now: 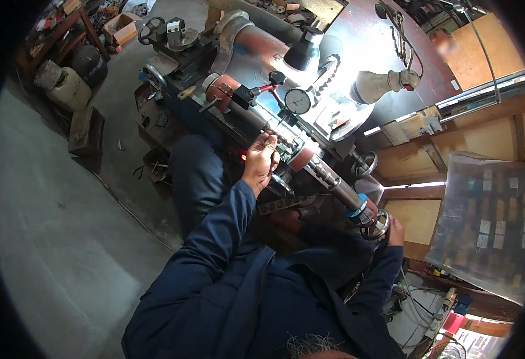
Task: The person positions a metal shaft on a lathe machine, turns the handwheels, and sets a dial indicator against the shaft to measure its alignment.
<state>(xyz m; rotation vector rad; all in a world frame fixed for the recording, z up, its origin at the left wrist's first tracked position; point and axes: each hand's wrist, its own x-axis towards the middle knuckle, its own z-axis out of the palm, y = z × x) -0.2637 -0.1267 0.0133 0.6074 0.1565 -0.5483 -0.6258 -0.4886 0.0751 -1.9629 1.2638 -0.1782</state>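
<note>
My left hand [261, 161] is closed, thumb and fingers pinched at a slim stepped metal shaft [285, 142] lying along the bed of a bench machine. Below right, my right hand [396, 232] curls round the rim of a metal handwheel [382, 224] at the machine's near end; some of its fingers are hidden. Above the shaft a round dial gauge [298, 101] hangs on a red jointed arm with a black knob [277, 78]. The red-banded head [222, 90] is at the shaft's far left, and a red-brown tailstock block [301, 157] is right of my left hand.
A black-shaded lamp [304, 49] and a pale lamp head [377, 87] stand beyond the machine. Another handwheel [368, 164] juts out at right. A gas cylinder [64, 85] and a wooden box [86, 131] sit on the floor at left. Plastic sheeting [484, 221] covers shelving at right.
</note>
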